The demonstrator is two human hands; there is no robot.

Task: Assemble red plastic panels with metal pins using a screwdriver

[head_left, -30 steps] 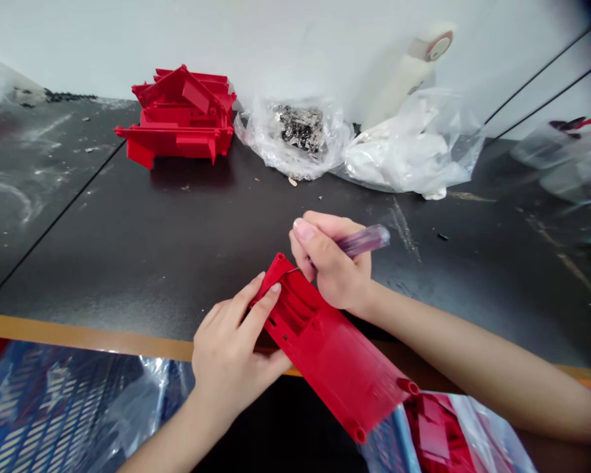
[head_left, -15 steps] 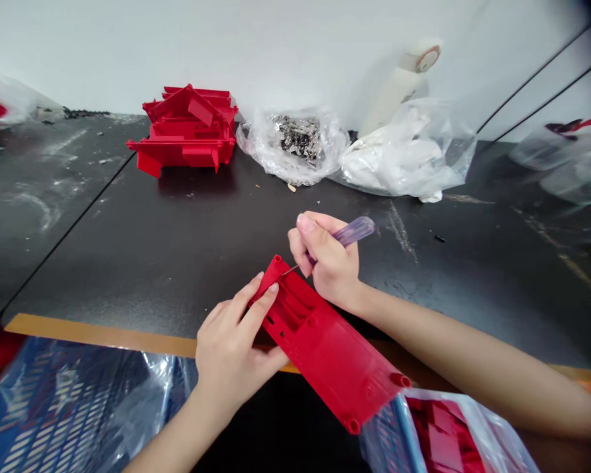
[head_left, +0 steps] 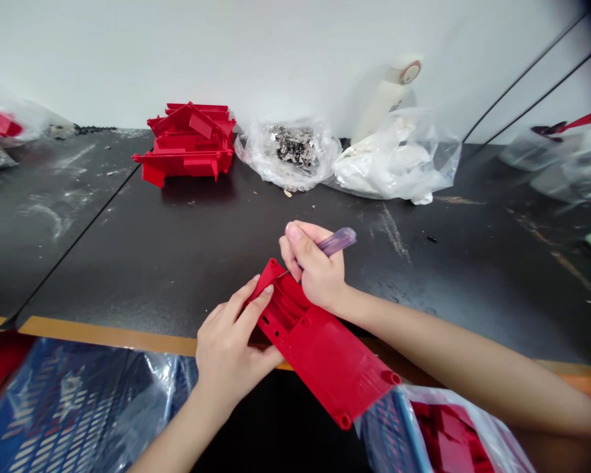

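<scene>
A red plastic housing [head_left: 332, 358] with corner posts and a recessed compartment slants across the table's front edge. My left hand [head_left: 236, 338] grips it by its left side, fingers on top near the far end and the thumb along the lower edge. My right hand [head_left: 318, 266] is closed round the purple see-through handle of a screwdriver-like tool [head_left: 339, 241]. Its thin metal shaft points down left into the compartment, close to my left fingertips. What the tip touches is too small to tell.
Several red housings [head_left: 190, 144] are stacked by the wall. Right of them lie a plastic bag of small metal parts [head_left: 293, 148], a bag with white contents [head_left: 389, 164] and a cream bottle [head_left: 379, 98]. Blue baskets [head_left: 86, 407] stand below the table edge, one holding red parts [head_left: 450, 437].
The view has shifted slightly, so the things at the back sit a little lower. Both hands keep their hold; the tool and the housing stay in nearly the same pose.
</scene>
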